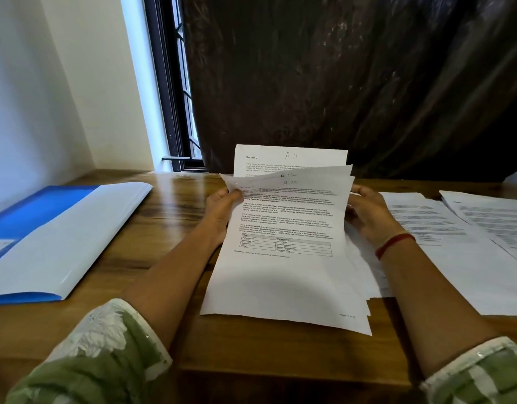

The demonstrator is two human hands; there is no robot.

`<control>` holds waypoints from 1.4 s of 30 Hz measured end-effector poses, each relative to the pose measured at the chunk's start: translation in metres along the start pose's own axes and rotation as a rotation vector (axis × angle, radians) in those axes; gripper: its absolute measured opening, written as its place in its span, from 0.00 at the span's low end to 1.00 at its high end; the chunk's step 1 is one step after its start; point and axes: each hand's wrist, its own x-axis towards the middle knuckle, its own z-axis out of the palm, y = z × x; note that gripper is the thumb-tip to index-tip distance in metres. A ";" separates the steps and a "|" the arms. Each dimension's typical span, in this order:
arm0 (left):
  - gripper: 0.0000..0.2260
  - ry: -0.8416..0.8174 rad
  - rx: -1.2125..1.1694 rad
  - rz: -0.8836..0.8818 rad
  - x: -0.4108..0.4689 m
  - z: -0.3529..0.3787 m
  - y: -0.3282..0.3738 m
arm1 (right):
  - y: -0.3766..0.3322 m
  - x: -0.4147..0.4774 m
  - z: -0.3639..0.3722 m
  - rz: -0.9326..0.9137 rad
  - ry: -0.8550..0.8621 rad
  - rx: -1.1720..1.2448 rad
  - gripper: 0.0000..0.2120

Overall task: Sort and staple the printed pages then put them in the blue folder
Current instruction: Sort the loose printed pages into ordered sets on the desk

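Green-and-white patterned sleeves [91,360] nearest; beyond them the left hand [222,209] pinches the upper-left edge and the right hand [368,218] curls round the right edge of the white printed pages [280,275] over the brown wooden table [152,228], long axis running away from the camera, tops fanned at the far end, with the blue plastic folder [38,212] lying flat to the left.

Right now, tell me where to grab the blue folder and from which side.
Probably take the blue folder by its right long edge, coming from the right. It lies flat on the table, that edge is bare and nearest the left hand, which now grips the pages.
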 end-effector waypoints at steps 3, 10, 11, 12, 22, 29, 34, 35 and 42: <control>0.10 0.028 0.029 -0.002 -0.002 0.002 0.000 | 0.005 0.001 0.005 -0.065 0.095 -0.050 0.06; 0.11 0.046 0.075 -0.007 0.003 -0.002 -0.002 | -0.001 -0.006 0.012 -0.223 0.153 -0.057 0.05; 0.11 0.045 0.078 -0.004 0.004 -0.002 -0.003 | -0.001 -0.004 0.011 -0.238 0.176 -0.080 0.04; 0.11 0.052 0.084 -0.006 0.005 -0.002 -0.003 | -0.003 -0.003 0.009 -0.250 0.208 -0.118 0.02; 0.27 0.170 0.367 0.240 0.014 -0.002 -0.015 | -0.010 -0.001 0.000 -0.282 0.435 -0.221 0.09; 0.15 0.191 0.554 0.437 0.011 0.001 -0.015 | 0.001 -0.004 -0.004 -0.052 0.150 -0.158 0.21; 0.09 0.086 0.581 0.364 0.012 -0.008 -0.022 | 0.006 0.004 -0.010 0.026 -0.008 -0.363 0.22; 0.10 0.096 0.581 0.364 0.013 -0.008 -0.022 | 0.002 0.002 -0.007 0.011 -0.005 -0.434 0.20; 0.15 0.150 0.760 0.449 0.004 0.000 -0.014 | -0.028 -0.017 -0.001 -0.266 0.277 -1.039 0.12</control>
